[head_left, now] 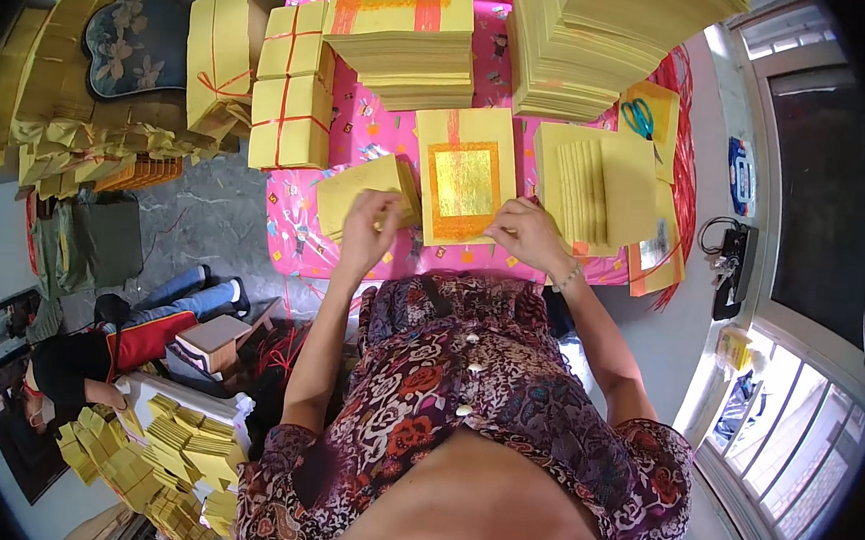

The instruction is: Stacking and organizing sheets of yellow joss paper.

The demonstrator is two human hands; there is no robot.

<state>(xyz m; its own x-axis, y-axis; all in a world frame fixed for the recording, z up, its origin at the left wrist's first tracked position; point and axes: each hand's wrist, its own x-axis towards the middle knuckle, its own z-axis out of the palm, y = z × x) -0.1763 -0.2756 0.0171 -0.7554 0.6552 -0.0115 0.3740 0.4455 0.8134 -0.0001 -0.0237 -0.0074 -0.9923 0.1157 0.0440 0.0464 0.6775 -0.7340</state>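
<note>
Left hand [370, 228] aside | right hand [531, 229] at yellow sheet [466, 178] | long axis fore-aft

Beyond the grip on its right we see teal-handled scissors [646, 131], then a blue-and-white packet [742, 178] and a barred window [787, 430] farther right, while well to its left we find a dark floral cushion [138, 41] and a co-worker [136, 347].

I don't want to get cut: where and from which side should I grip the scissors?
Probably by the looped teal handles of the scissors, from above and left: they lie at the upper left, with the blades pointing lower right.
</note>
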